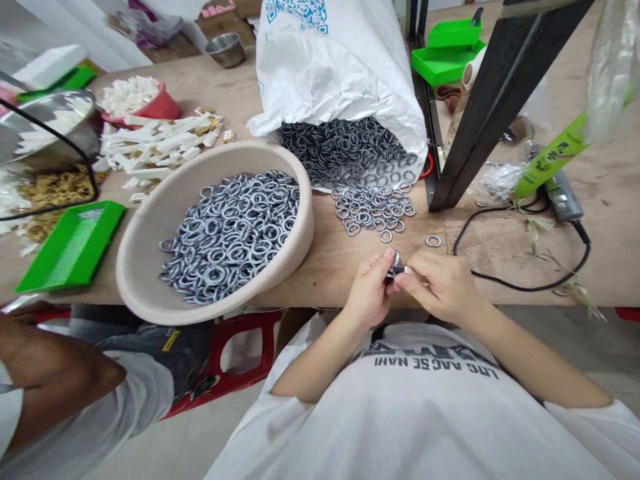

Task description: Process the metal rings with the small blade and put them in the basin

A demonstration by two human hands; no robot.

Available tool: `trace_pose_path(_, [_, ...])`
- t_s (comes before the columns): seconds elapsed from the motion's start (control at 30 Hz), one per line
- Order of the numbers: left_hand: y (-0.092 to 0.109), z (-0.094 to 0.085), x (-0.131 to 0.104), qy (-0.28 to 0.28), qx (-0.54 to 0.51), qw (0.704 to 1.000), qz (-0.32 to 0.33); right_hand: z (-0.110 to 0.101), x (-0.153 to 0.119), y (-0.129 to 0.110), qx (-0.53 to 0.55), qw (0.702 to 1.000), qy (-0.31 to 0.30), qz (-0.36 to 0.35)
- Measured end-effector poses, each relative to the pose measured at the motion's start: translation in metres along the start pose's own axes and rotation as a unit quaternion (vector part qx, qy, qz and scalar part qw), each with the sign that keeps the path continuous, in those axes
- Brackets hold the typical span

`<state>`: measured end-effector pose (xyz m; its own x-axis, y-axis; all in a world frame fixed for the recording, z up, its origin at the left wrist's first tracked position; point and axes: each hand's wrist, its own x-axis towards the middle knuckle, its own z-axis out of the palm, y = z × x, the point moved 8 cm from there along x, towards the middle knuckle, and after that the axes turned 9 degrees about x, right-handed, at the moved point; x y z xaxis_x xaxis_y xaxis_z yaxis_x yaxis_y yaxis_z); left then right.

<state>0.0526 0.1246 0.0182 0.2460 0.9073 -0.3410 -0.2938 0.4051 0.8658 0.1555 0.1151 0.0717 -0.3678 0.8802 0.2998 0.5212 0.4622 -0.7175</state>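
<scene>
My left hand (371,288) is closed around a grey ring (397,257), pinched between thumb and fingers near the table's front edge. My right hand (443,283) is closed on a small dark tool (396,271) with a pale end, and its tip touches the ring. Just beyond my hands lies a loose pile of grey rings (373,210), with a single ring (433,241) to its right. More rings spill from a white sack (340,73). On the left, a large beige basin (137,267) holds many rings.
A black metal frame (500,100) stands right of the sack. A black cable (530,288) loops on the right. White pieces (160,143) and a green tray (75,247) lie left. Beside me sits another person (60,380).
</scene>
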Motion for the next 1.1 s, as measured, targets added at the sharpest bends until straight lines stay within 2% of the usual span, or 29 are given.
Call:
trace_pose_path(0.07, [-0.002, 0.006, -0.005, -0.038, 0.023, 0.999, 0.004, -0.006, 0.004, 0.019, 0.030, 0.998, 0.024, 0.043])
trace_pose_path(0.13, [-0.003, 0.012, -0.011, -0.090, 0.039, 0.995, 0.009, -0.020, 0.006, 0.048, 0.046, 0.990, 0.080, 0.107])
trace_pose_path(0.2, [-0.001, 0.010, -0.013, -0.110, 0.030, 0.993, 0.015, -0.033, 0.005, 0.074, 0.020, 0.982, 0.117, 0.149])
trace_pose_path(0.27, [0.003, -0.001, -0.011, -0.096, 0.005, 0.995, 0.015, -0.038, 0.004, 0.090, -0.051, 0.979, 0.108, 0.164])
trace_pose_path(0.37, [0.005, -0.017, 0.000, -0.077, -0.010, 0.997, -0.007, -0.034, 0.001, 0.105, -0.165, 0.968, 0.061, 0.180])
trace_pose_path(0.47, [-0.001, -0.031, 0.010, -0.043, -0.031, 0.998, -0.039, -0.026, -0.001, 0.116, -0.180, 0.964, 0.043, 0.193])
trace_pose_path(0.57, [-0.013, -0.035, 0.017, -0.018, -0.077, 0.994, -0.080, -0.024, 0.002, 0.117, -0.108, 0.972, 0.067, 0.198])
trace_pose_path(0.63, [-0.019, -0.031, 0.019, -0.007, -0.081, 0.993, -0.086, -0.018, 0.005, 0.111, 0.027, 0.974, 0.083, 0.211])
trace_pose_path(0.67, [-0.021, -0.028, 0.020, -0.003, -0.070, 0.994, -0.079, -0.012, 0.007, 0.106, 0.122, 0.965, 0.088, 0.216])
trace_pose_path(0.73, [-0.022, -0.021, 0.020, 0.001, -0.037, 0.998, -0.056, 0.002, 0.009, 0.091, 0.306, 0.922, 0.094, 0.217])
trace_pose_path(0.8, [-0.024, -0.012, 0.019, -0.005, -0.010, 0.999, -0.040, 0.013, 0.011, 0.074, 0.405, 0.884, 0.111, 0.207])
trace_pose_path(0.87, [-0.026, -0.004, 0.018, -0.011, -0.001, 0.999, -0.032, 0.017, 0.011, 0.064, 0.399, 0.886, 0.143, 0.189])
trace_pose_path(1.0, [-0.027, 0.001, 0.017, -0.016, 0.008, 1.000, -0.023, 0.015, 0.009, 0.052, 0.291, 0.928, 0.188, 0.135])
trace_pose_path(1.03, [-0.026, 0.000, 0.017, -0.018, 0.011, 1.000, -0.023, 0.016, 0.008, 0.052, 0.296, 0.928, 0.182, 0.136])
trace_pose_path(1.1, [-0.023, -0.002, 0.018, -0.019, 0.015, 1.000, -0.018, 0.021, 0.008, 0.055, 0.353, 0.909, 0.149, 0.166])
